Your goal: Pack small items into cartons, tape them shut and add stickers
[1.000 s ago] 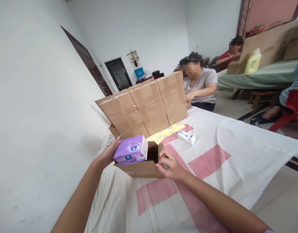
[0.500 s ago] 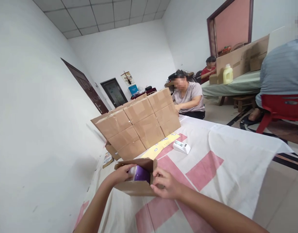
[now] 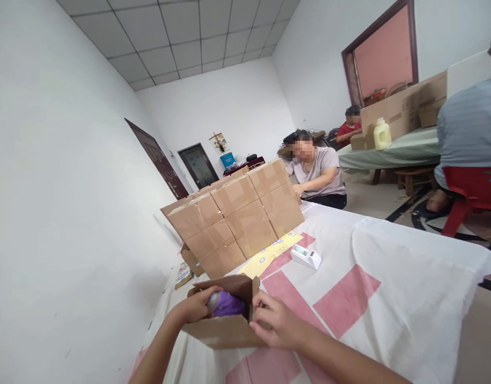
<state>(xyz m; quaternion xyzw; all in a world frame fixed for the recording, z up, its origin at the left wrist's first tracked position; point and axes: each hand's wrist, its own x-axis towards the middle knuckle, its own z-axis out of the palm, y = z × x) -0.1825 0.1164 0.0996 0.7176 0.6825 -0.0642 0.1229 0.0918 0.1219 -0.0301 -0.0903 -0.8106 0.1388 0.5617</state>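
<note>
A small open cardboard box stands on the cloth-covered table close in front of me. A purple tissue pack sits inside it, only its top showing. My left hand reaches into the box from the left, fingers curled on the pack. My right hand grips the box's right side and holds it steady.
A stack of taped cardboard boxes stands beyond the open box, with a yellow label sheet and a white tape dispenser before it. A seated person works at the table's far end; other people sit by a green-covered table. A wall runs along the left.
The purple pack went from above the box down into it, my left hand following. The camera tilted upward, so box and hands now sit lower in view.
</note>
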